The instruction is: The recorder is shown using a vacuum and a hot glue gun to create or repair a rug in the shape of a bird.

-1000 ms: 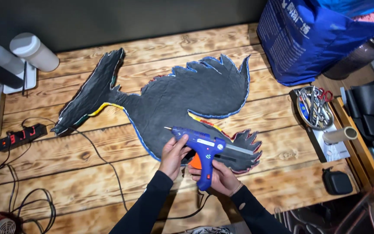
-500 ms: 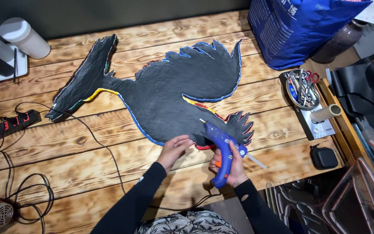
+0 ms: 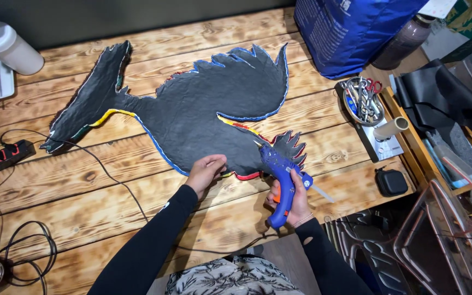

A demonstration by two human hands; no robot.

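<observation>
Blue glue gun (image 3: 279, 177) sits lower centre-right of the frame, clamped in the right hand (image 3: 296, 199), fingers wrapped round the grip. Nozzle points up-left and touches the dark fish-shaped cutout (image 3: 203, 109) near its lower edge. A clear glue stick pokes out the back of the gun toward the lower right.

Left hand (image 3: 206, 170) is just left of the gun, fingers curled, pressing down on the cutout's bottom edge where red and yellow trim shows. It grips nothing; it only bears on the edge. Both arms are in black sleeves.

Cutout spans the middle of the frame, lying flat on the wooden table (image 3: 110, 213): tail at upper left, spiky fins at upper centre and beside the gun. Blue, yellow and red edging shows along its outline.

Left edge: a black power strip (image 3: 1, 158) with cables (image 3: 23, 240) looping toward the lower left. Upper left: a white cylinder container (image 3: 7, 48). Upper right: a big blue bag (image 3: 350, 30). Right of the cutout: a metal bowl of scissors and tools (image 3: 361, 98), with a paper roll (image 3: 391, 128) just below it. A small black case (image 3: 391, 182) sits at the table's right edge.
</observation>
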